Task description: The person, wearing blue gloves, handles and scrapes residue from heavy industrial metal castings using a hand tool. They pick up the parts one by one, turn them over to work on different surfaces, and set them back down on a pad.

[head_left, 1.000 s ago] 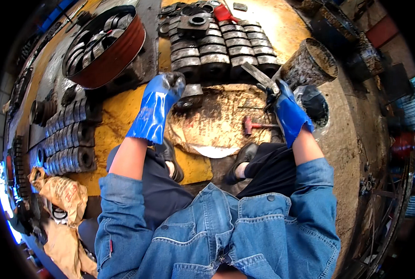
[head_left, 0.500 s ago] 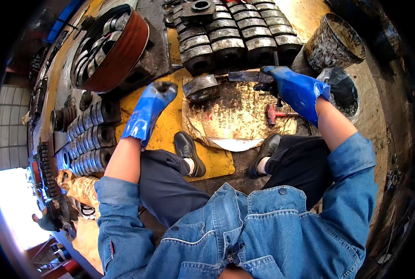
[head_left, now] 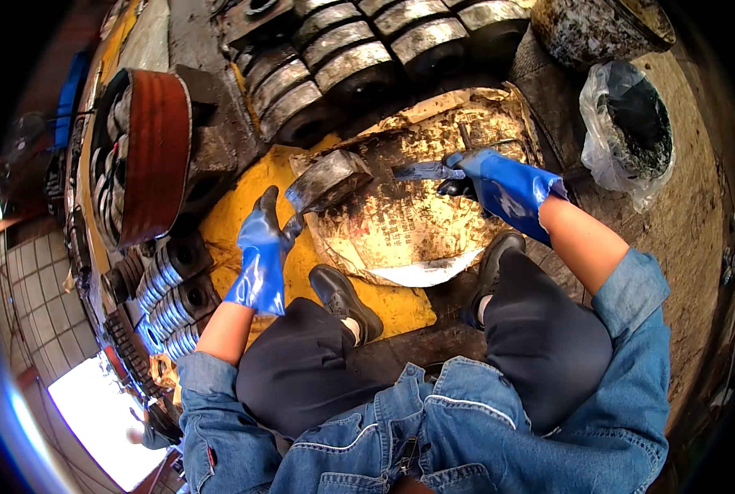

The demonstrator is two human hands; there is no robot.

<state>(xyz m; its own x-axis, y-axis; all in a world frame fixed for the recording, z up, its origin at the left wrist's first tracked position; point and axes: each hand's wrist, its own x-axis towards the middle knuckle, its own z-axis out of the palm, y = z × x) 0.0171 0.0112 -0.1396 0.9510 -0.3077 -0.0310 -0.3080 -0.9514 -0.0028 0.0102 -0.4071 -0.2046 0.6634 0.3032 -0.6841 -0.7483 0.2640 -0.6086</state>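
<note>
Single fisheye view from wearer's head, facing down: blue denim jacket (head_left: 343, 449) nearest, lower edge; glossy blue-gloved left hand (head_left: 263, 233) and right hand (head_left: 491, 179) farther, mid-frame.

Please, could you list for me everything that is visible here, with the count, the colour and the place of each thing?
metal block: one, grey, left side of the stained sheet
flat tool: one, grey, in the right hand
stained sheet: one, brown and cream, centre
yellow surface: one patch, yellow, beside the sheet
rowed metal parts: many, grey and black, top centre
drum: one, red-brown, upper left, holding metal parts
stacked metal parts: several, grey, below the drum
bucket: one, stained grey, top right
plastic-lined container: one, clear, dark inside, right
shoes: two, black, centre
trousers: one pair, dark, lower centre
jacket: one, blue, bottom
left hand: one, blue-gloved, beside the block
right hand: one, blue-gloved, right of centre
</note>
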